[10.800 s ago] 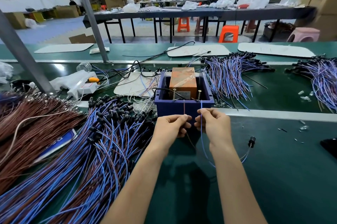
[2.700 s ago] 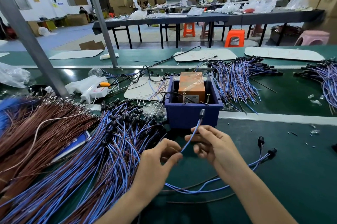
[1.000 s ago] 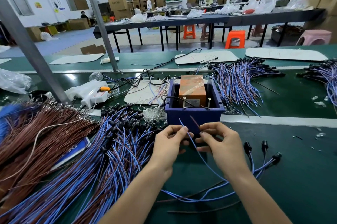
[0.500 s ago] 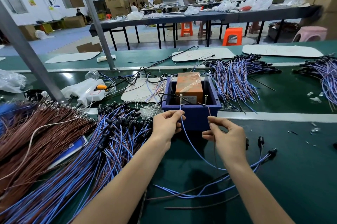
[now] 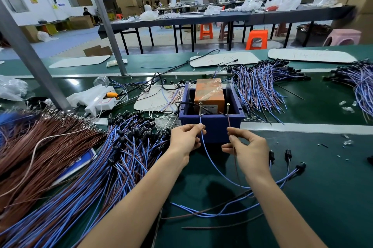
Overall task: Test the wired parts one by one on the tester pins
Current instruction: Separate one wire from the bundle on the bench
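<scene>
A dark blue tester box (image 5: pixel 210 128) holds an orange unit (image 5: pixel 209 93), and two upright metal pins stand at its front rim, the left pin (image 5: pixel 200 109) and the right pin (image 5: pixel 228 109). My left hand (image 5: pixel 184 136) pinches a blue wire (image 5: pixel 210 159) whose tip reaches up to the left pin. My right hand (image 5: pixel 247 150) pinches a brown wire (image 5: pixel 229 121) whose tip reaches up to the right pin. Both wires trail down to the right toward black parts (image 5: pixel 287 155) lying on the green mat.
A big heap of blue-and-brown wired parts (image 5: pixel 96 167) fills the left, with brown wires (image 5: pixel 36 147) beyond it. More bundles lie behind the box at right (image 5: pixel 260 84) and far right (image 5: pixel 361 82). A slanted metal post (image 5: pixel 30 60) rises at left.
Over the last second both hands rose from in front of the box and spread apart, bringing the blue and brown wire ends up to the two pins.
</scene>
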Action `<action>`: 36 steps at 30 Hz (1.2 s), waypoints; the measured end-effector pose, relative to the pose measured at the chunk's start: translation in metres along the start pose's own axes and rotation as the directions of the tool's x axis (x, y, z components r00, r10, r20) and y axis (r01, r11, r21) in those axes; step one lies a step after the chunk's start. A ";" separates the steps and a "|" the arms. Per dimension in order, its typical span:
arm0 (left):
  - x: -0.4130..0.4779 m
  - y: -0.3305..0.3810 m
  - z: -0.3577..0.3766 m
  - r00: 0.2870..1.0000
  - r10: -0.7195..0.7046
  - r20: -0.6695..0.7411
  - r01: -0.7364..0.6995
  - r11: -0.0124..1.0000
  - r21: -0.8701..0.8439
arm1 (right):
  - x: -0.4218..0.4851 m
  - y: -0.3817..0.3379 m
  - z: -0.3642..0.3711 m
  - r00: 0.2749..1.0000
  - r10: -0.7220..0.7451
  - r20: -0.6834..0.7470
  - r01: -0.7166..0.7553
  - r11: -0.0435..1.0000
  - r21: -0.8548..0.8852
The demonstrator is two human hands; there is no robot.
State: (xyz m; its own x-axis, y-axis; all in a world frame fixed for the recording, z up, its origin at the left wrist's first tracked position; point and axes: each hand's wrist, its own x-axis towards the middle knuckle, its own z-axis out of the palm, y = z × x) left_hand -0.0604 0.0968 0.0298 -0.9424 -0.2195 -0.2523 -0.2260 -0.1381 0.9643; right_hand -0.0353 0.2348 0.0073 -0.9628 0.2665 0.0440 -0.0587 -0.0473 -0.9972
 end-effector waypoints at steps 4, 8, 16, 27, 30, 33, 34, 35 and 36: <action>-0.001 0.000 0.000 1.000 0.001 0.000 -0.001 1.000 -0.014 | 0.000 -0.002 0.000 1.000 0.002 -0.002 -0.002 1.000 0.024; -0.002 0.001 0.000 1.000 0.015 0.002 -0.015 1.000 -0.012 | 0.000 -0.003 0.000 1.000 -0.003 0.004 0.003 1.000 0.016; -0.016 0.004 -0.008 0.997 0.035 0.069 -0.035 0.999 0.005 | -0.008 -0.003 -0.001 0.995 -0.018 0.097 0.019 1.000 -0.019; -0.040 0.032 -0.096 0.905 0.421 0.063 -0.418 0.850 0.320 | -0.037 0.015 -0.010 0.763 0.145 0.630 0.157 0.904 -0.397; -0.024 0.029 -0.123 0.877 0.477 0.051 -0.345 0.554 0.758 | -0.038 0.016 -0.010 0.741 0.154 0.654 0.188 0.887 -0.422; -0.015 0.006 -0.136 0.934 0.343 0.104 -0.180 0.199 0.963 | -0.038 0.020 -0.008 0.729 0.158 0.666 0.217 0.869 -0.445; -0.014 -0.002 -0.137 0.939 0.327 0.108 -0.159 0.131 0.979 | -0.039 0.021 -0.007 0.728 0.159 0.667 0.221 0.866 -0.448; -0.014 -0.009 -0.137 0.934 0.342 0.106 -0.150 0.107 0.983 | -0.039 0.022 -0.006 0.727 0.159 0.668 0.224 0.865 -0.450; -0.013 -0.012 -0.136 0.922 0.374 0.100 -0.151 0.111 0.982 | -0.039 0.023 -0.005 0.727 0.157 0.669 0.228 0.863 -0.451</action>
State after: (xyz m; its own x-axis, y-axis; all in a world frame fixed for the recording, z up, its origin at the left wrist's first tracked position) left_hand -0.0123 -0.0296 0.0101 -0.9781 -0.1577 0.1355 -0.1247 0.9665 0.2244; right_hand 0.0020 0.2286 -0.0179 -0.8854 -0.4573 -0.0839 -0.1513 0.4540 -0.8781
